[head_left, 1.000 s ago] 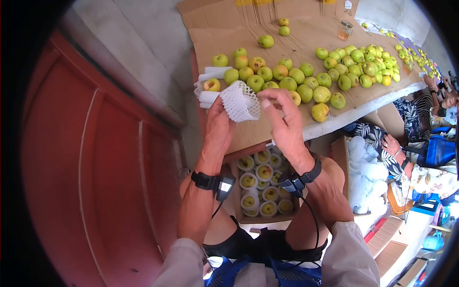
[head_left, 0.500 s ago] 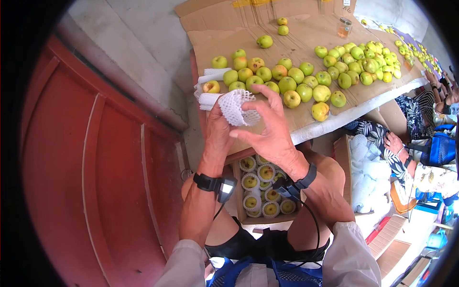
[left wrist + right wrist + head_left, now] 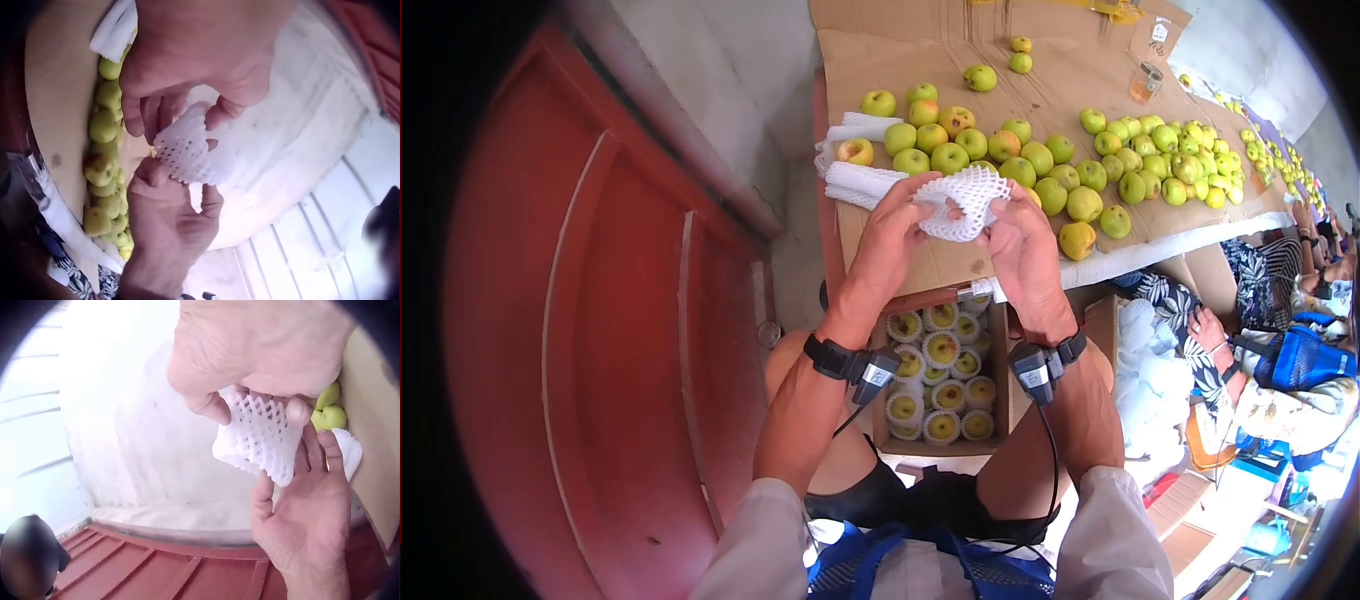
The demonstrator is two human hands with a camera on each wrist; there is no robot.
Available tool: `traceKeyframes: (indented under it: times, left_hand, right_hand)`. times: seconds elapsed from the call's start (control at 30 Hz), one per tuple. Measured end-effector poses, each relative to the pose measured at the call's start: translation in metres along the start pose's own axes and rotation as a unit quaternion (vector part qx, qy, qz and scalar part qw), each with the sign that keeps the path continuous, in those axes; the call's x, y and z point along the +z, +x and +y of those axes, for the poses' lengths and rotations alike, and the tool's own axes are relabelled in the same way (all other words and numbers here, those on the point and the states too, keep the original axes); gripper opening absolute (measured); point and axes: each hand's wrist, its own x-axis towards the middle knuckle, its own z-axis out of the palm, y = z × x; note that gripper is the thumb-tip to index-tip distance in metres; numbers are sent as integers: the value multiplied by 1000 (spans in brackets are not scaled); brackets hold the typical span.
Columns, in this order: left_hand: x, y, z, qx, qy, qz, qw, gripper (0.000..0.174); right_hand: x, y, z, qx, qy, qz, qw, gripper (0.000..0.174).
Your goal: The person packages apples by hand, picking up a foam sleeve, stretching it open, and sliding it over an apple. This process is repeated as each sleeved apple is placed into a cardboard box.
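Both hands hold a white foam net sleeve (image 3: 968,198) over the near edge of the cardboard-covered table. My left hand (image 3: 890,235) grips its left side, with the thumb at the opening. On the opposite side, my right hand (image 3: 1025,248) pinches the rim between thumb and fingers. In the right wrist view the net (image 3: 259,437) spans the two hands, its mesh stretched wide, and no fruit shows inside it. Green-yellow apples (image 3: 950,158) lie just beyond the hands, some partly hidden by the sleeve.
Stacked foam sleeves (image 3: 860,182) lie at the table's left end. A carton (image 3: 998,405) of netted apples stands below, between the knees. More apples (image 3: 1170,160) and a glass (image 3: 1145,83) are farther right. A red door (image 3: 620,350) is at left; another person (image 3: 1215,335) sits at right.
The right hand has moved from reaching over the sleeve to pinching its right rim. The sleeve has shifted right and is spread wider. The head view has turned slightly.
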Motion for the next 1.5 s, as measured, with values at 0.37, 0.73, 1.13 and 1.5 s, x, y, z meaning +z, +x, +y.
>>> traceKeyframes:
  times: [0.37, 0.73, 1.13, 1.5]
  left_hand:
    - [-3, -3, 7, -125, -224, -134, 957, 56]
    - [-18, -10, -2, -149, -234, -176, 945, 49]
    - [-26, -6, -2, -61, -209, -123, 968, 41]
    - [-34, 0, 12, 7, -288, 3, 958, 38]
  right_hand:
    - [-39, 10, 6, 61, 94, -114, 987, 29]
    - [-29, 8, 16, 119, 70, -64, 988, 22]
    - [-31, -7, 37, 147, -58, -39, 987, 18]
    - [-142, -7, -16, -217, -572, 307, 729, 35]
